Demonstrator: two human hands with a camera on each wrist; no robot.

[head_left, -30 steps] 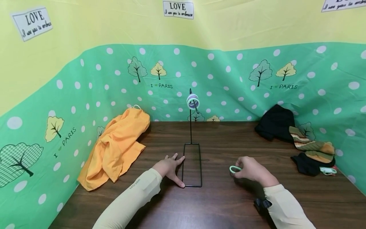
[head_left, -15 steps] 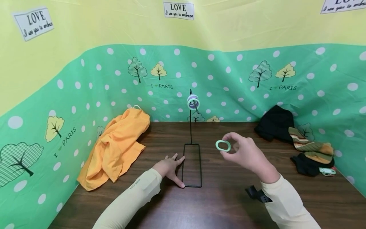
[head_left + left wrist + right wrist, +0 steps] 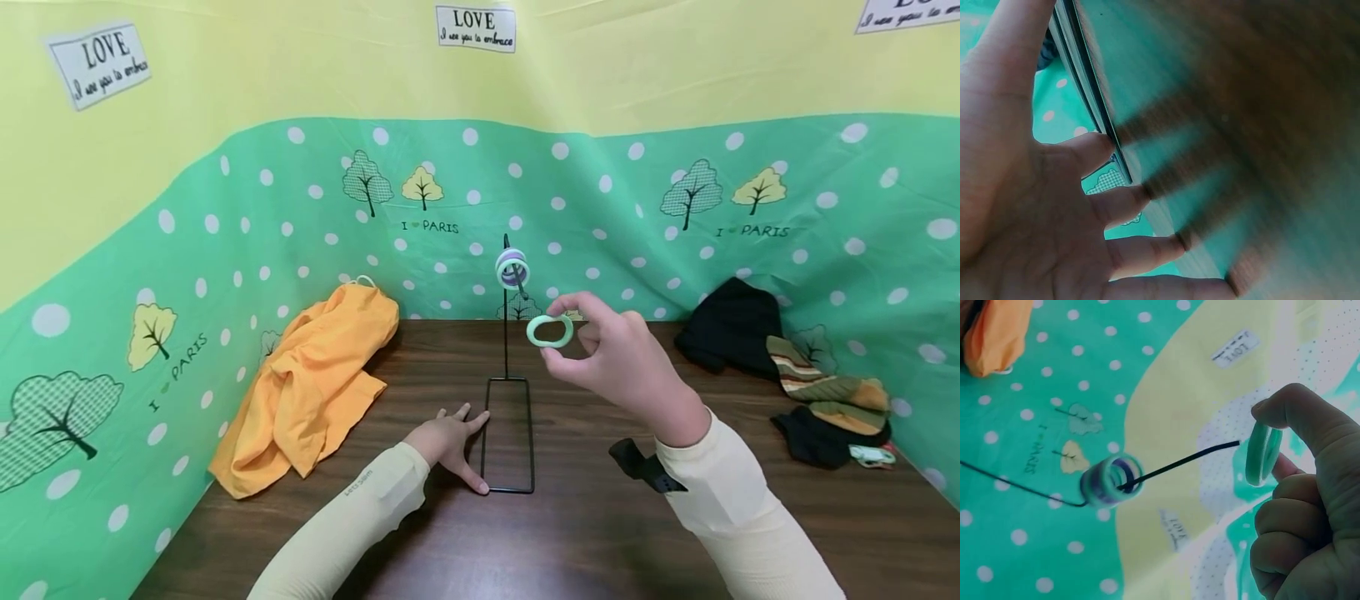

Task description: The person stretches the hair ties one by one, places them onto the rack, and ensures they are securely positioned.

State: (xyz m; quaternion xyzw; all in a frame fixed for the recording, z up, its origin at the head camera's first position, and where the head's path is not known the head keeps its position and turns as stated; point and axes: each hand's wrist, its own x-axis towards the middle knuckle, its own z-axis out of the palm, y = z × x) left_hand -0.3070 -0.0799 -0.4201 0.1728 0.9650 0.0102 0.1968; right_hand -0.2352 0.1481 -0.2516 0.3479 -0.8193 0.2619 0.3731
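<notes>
A thin black wire stand (image 3: 505, 333) rises from a rectangular base (image 3: 507, 490) on the brown table (image 3: 585, 533). Its hook (image 3: 1179, 464) carries stacked green and purple rings (image 3: 512, 268) (image 3: 1110, 480). My right hand (image 3: 615, 360) is raised just right of the hook and pinches a pale green ring (image 3: 550, 331) (image 3: 1261, 454) between thumb and fingers. The hook's free tip points at that ring, a short gap away. My left hand (image 3: 448, 442) lies flat on the table, fingers (image 3: 1116, 203) spread, pressing against the left side of the base (image 3: 1088, 94).
An orange cloth (image 3: 315, 385) is heaped at the left by the green dotted backdrop (image 3: 187, 275). Dark and striped cloths (image 3: 810, 383) are piled at the right, with a pale green item (image 3: 872, 455) beside them.
My right hand has lifted the pale green ring from just above the table up and to the left, to beside the hook. The left hand has stayed on the base.
</notes>
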